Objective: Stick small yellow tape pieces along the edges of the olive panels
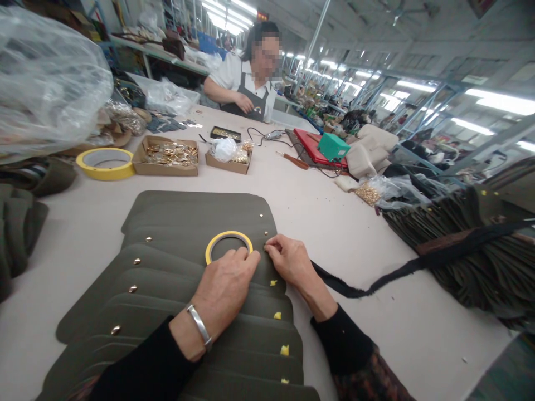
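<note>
Dark green flat panels (pixel 175 217) lie in an overlapping, fanned row in front of me. My left hand (pixel 225 287) is closed on a thin roll of yellow tape (pixel 229 234), resting over the panels. My right hand (pixel 290 259) pinches at the right edge of a panel, just below a small metal stud (pixel 266 233). Whatever is between those fingertips is hidden. Small scraps of yellow tape (pixel 277 316) sit along the right edges of the nearer panels. Metal studs (pixel 136 261) show along their left side.
A wider yellow tape roll (pixel 104 171) and a cardboard tray of metal parts (pixel 166 171) stand at back left. Stacked green panels (pixel 447 245) and a black strip (pixel 359 291) lie at right. Across the table is a co-worker (pixel 251 83).
</note>
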### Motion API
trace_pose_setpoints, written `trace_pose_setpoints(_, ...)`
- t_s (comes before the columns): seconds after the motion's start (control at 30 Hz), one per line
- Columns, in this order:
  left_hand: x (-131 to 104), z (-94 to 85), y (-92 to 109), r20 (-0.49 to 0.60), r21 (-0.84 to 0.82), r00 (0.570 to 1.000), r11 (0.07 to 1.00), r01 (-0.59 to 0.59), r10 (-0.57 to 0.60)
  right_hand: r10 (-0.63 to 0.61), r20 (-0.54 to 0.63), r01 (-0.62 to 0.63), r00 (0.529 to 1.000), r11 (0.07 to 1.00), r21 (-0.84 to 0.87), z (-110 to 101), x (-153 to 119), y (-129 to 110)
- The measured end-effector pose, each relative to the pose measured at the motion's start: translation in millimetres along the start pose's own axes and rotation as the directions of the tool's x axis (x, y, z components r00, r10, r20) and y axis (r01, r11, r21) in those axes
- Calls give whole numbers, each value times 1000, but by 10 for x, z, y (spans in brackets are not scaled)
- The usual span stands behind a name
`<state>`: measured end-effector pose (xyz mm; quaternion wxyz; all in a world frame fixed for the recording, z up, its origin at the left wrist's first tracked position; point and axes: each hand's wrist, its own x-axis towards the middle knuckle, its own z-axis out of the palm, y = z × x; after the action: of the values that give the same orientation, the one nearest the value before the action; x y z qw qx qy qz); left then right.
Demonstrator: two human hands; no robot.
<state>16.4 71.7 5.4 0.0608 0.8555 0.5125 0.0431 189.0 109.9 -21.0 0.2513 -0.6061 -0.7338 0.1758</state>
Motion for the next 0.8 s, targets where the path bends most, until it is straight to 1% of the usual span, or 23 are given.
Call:
trace_pose_setpoints(0.07, 1, 4, -3, -2, 4, 1000, 1000, 3, -3, 20, -34, -19, 999, 999, 46, -51, -23, 25)
trace_pose_setpoints(0.1, 2, 6, -7, -5, 5, 1000, 1000, 2, -2, 4, -68, 1, 998, 998, 70, -85, -39, 40)
trace_pose_setpoints(0.13, 3, 7, -13, -8, 7, 1000, 1000, 1, -1, -42, -107, 50, 993, 996, 78, -120, -57, 53)
trace_pose_setpoints(0.2, 3, 6, -30, -11, 14, 1000, 1000, -1, 1, -209, -150, 214, 966, 977, 21, -175, -89, 72)
trace_pose_setpoints(0.23, 2, 5, -40, -10, 19, 1000, 1000, -1, 1, -302, -132, 300, 944, 953, -34, -186, -102, 74)
trace_pose_setpoints(0.27, 1, 4, -51, -7, 25, 1000, 1000, -4, 4, -378, -84, 370, 922, 924, -93, -185, -110, 72)
trace_pose_setpoints(0.3, 0, 3, -62, -3, 30, 1000, 1000, -7, 7, -427, -21, 419, 904, 896, -144, -171, -113, 64)
trace_pose_setpoints(0.33, 0, 3, -72, 2, 34, 1000, 999, -12, 11, -441, 36, 439, 897, 878, -190, -147, -111, 51)
trace_pose_setpoints(0.37, 1, 4, -81, 9, 33, 1000, 999, -17, 16, -424, 74, 429, 903, 873, -232, -114, -106, 34)
trace_pose_setpoints(0.4, 3, 6, -88, 17, 30, 1000, 999, -19, 19, -383, 89, 393, 919, 880, -268, -78, -96, 15)
trace_pose_setpoints(0.47, 12, 6, -98, 31, 18, 999, 1000, -18, 18, -259, 72, 268, 963, 914, -303, -10, -70, -23)
trace_pose_setpoints(0.53, 22, -10, -107, 45, 1, 999, 1000, -4, 4, -131, 47, 139, 990, 949, -282, 33, -41, -53)
trace_pose_setpoints(0.6, 31, -54, -119, 63, -29, 998, 1000, 9, -7, -32, 40, 41, 999, 973, -226, 37, -17, -70)
trace_pose_setpoints(0.67, 37, -121, -140, 69, -88, 998, 996, 18, -12, 26, 49, -19, 998, 987, -157, -2, -8, -81)
trace_pose_setpoints(0.73, 36, -184, -168, 52, -159, 999, 987, 18, -10, 39, 90, -29, 995, 994, -102, -78, -19, -91)
trace_pose_setpoints(0.8, 32, -214, -199, 32, -212, 999, 977, 12, -5, 12, 201, -1, 980, 998, -56, -174, -52, -100)
